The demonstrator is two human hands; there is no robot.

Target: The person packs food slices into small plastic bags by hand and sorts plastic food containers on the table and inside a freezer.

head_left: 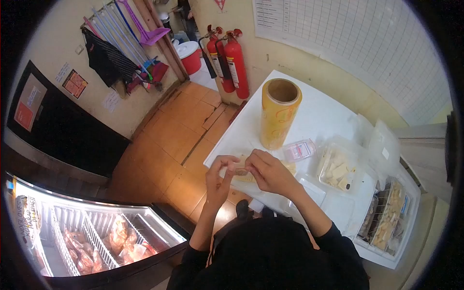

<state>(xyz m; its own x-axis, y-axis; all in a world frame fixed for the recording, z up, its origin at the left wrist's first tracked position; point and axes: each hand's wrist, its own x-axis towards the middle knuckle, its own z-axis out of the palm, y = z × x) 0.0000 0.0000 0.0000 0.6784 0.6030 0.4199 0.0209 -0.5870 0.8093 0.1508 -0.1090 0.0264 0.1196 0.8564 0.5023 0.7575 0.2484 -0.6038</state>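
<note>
Both my hands are close together over the near left edge of the white table top [333, 121]. My left hand [220, 180] and my right hand [271, 174] pinch a small brownish piece [240, 171] between their fingertips. It may have clear film about it; its kind is too small to make out. Pale flat pieces [290, 166] lie partly hidden behind my right hand. Beyond the hands, a large yellow roll of cling film [278, 116] stands upright. Beside it lies a small clear packet with red and blue print [299, 150]. An open clear plastic box [340, 166] holds several pale flat pieces.
A wire basket of packed food [386, 215] sits at the right end of the table. To my lower left is a lit freezer [104, 241] with bagged food in wire dividers. Red fire extinguishers [237, 67] stand by the wall beyond an orange tiled floor [159, 145].
</note>
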